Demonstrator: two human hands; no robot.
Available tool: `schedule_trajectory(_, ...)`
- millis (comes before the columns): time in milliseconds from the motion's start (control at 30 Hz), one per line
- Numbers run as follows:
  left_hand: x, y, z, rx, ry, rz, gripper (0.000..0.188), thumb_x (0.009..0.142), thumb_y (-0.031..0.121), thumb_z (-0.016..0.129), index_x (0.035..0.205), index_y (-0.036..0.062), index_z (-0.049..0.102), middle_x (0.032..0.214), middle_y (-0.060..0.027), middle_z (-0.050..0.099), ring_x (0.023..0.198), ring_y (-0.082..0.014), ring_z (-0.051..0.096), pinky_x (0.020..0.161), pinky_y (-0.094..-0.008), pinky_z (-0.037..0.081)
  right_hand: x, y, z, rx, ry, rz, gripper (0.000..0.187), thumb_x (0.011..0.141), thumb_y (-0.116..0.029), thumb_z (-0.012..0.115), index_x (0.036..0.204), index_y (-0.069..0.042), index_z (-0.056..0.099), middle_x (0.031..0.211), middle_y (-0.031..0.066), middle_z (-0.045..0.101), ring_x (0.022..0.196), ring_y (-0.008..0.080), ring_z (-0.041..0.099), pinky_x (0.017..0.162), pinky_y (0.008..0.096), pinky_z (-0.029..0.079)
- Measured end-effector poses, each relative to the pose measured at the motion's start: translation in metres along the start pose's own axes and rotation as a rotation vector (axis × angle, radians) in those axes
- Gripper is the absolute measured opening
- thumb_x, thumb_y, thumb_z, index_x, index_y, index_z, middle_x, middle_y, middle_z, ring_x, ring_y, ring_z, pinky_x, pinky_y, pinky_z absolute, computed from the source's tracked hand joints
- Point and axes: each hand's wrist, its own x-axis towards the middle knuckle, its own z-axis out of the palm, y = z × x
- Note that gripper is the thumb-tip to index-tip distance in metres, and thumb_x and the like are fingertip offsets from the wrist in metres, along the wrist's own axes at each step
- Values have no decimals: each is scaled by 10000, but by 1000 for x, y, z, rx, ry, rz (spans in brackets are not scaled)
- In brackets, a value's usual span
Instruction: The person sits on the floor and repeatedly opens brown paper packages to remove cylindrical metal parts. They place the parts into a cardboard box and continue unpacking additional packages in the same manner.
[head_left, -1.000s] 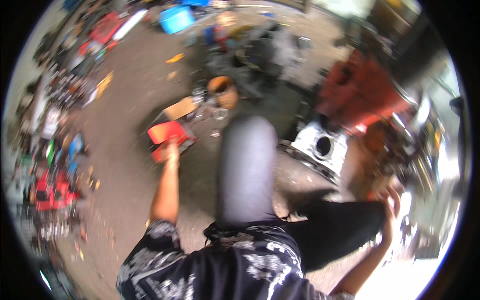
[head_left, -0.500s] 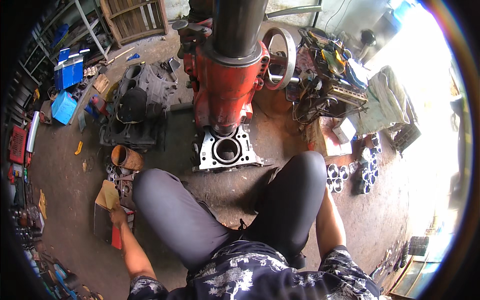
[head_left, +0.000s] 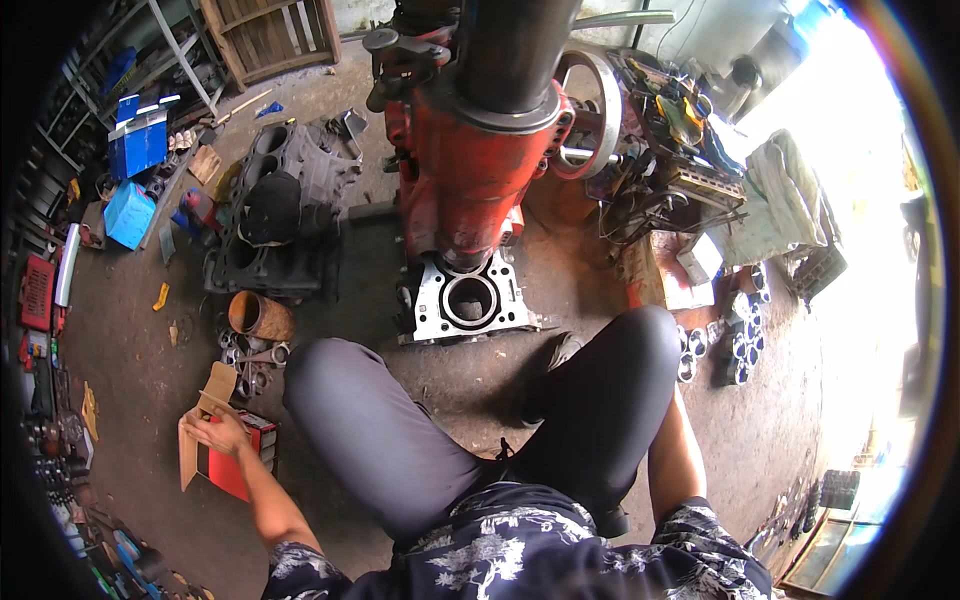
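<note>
To my left on the floor stands a red and black cardboard box [head_left: 230,476] with its brown flaps raised. My left hand [head_left: 222,433] is over the top of it, fingers stretched out toward a flap and touching it, gripping nothing that I can see. My right forearm [head_left: 676,455] runs down beside my right knee, and the knee hides the hand. Between my feet lies an engine block [head_left: 432,318] with a bright machined top face and a round bore. A red boring machine [head_left: 470,170] with a thick dark column stands over its far side.
At the left are a rusty cylinder sleeve [head_left: 262,316], connecting rods [head_left: 252,362] and a dark engine block [head_left: 290,205] with a cap on it. Several pistons [head_left: 742,345] stand at the right, near a cluttered bench [head_left: 690,185]. Blue boxes [head_left: 128,214] sit farther left.
My left hand has shifted over the box top and its fingers have spread. The box's flaps are opened wider. The view has swung slightly left.
</note>
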Motion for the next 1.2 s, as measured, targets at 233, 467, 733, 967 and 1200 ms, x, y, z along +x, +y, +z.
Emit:
schedule_trajectory(233,101,-55,53,-12,-452,-63,872,937,585,593,1559,49,297,1634,-237,189,1502,-374,226,1221,-467,246,-4,-2,5,-18,52,-39,621,999,-579,454,967,-5,689,929,99,701,818,193,643,739,334,528)
schedule_trajectory(467,84,-103,78,-311,-887,-60,749,1015,534,474,1531,9,335,1599,-249,270,1506,-347,232,1221,-434,235,-4,-6,12,-26,82,-67,601,994,-566,466,972,-8,687,938,98,699,823,192,641,744,333,526)
schedule_trajectory(733,51,-108,36,-224,-801,368,566,983,325,578,1451,31,454,1508,-229,433,1394,-380,406,1159,-446,330,0,-10,20,-32,69,-86,578,989,-552,480,977,-11,683,949,97,697,829,191,639,749,331,523)
schedule_trajectory(967,98,-56,-55,-258,-979,33,423,938,329,611,1220,20,676,1194,-180,704,1161,-358,630,982,-408,467,3,-10,23,-37,44,-86,558,985,-540,493,982,-14,680,959,96,695,835,190,637,753,330,520)
schedule_trajectory(1200,8,-41,-118,-458,-1387,-442,758,962,455,618,1521,18,351,1457,-196,491,1212,-367,552,1054,-420,440,8,-10,20,-32,28,-97,538,981,-527,505,986,-17,677,968,95,693,840,190,635,757,328,518)
